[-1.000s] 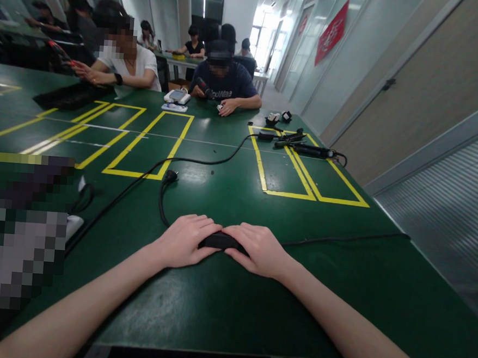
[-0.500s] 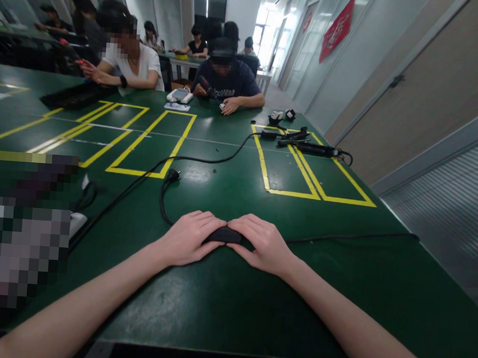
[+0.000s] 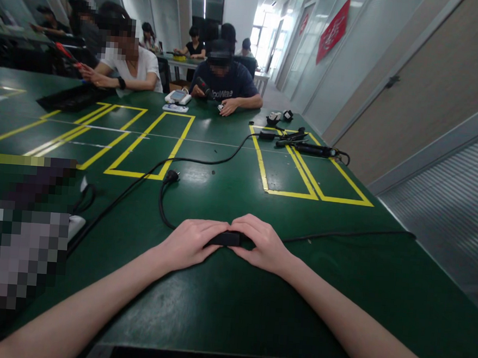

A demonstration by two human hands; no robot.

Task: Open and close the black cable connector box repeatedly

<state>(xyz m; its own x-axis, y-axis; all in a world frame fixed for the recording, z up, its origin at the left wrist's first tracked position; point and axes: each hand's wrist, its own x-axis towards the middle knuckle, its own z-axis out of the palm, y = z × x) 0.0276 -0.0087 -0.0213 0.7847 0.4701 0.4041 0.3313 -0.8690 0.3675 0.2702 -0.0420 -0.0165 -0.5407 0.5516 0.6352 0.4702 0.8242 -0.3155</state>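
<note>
A black power adapter (image 3: 227, 239) lies low over the green table, gripped at both ends. My left hand (image 3: 193, 241) closes on its left end, fingers on top and thumb on the near side. On its right end, my right hand (image 3: 259, 242) curls in the same way, its fingertips close to those of the left. A black cord runs from the left side to a plug (image 3: 171, 176) resting on the table. Out of the right side another cord (image 3: 349, 235) stretches toward the table's right edge. My fingers hide both ends of the adapter.
Yellow tape rectangles (image 3: 147, 176) mark the green table (image 3: 213, 308). A long black cable (image 3: 199, 160) crosses it to black tools (image 3: 315, 149) at the back right. A black tray (image 3: 70, 99) stands back left. Two people sit opposite, working with their hands. Blurred-out items lie at left.
The adapter has turned slightly in my hands, so a smooth face points toward me. My left fingers have shifted a little along it. Both hands keep their hold.
</note>
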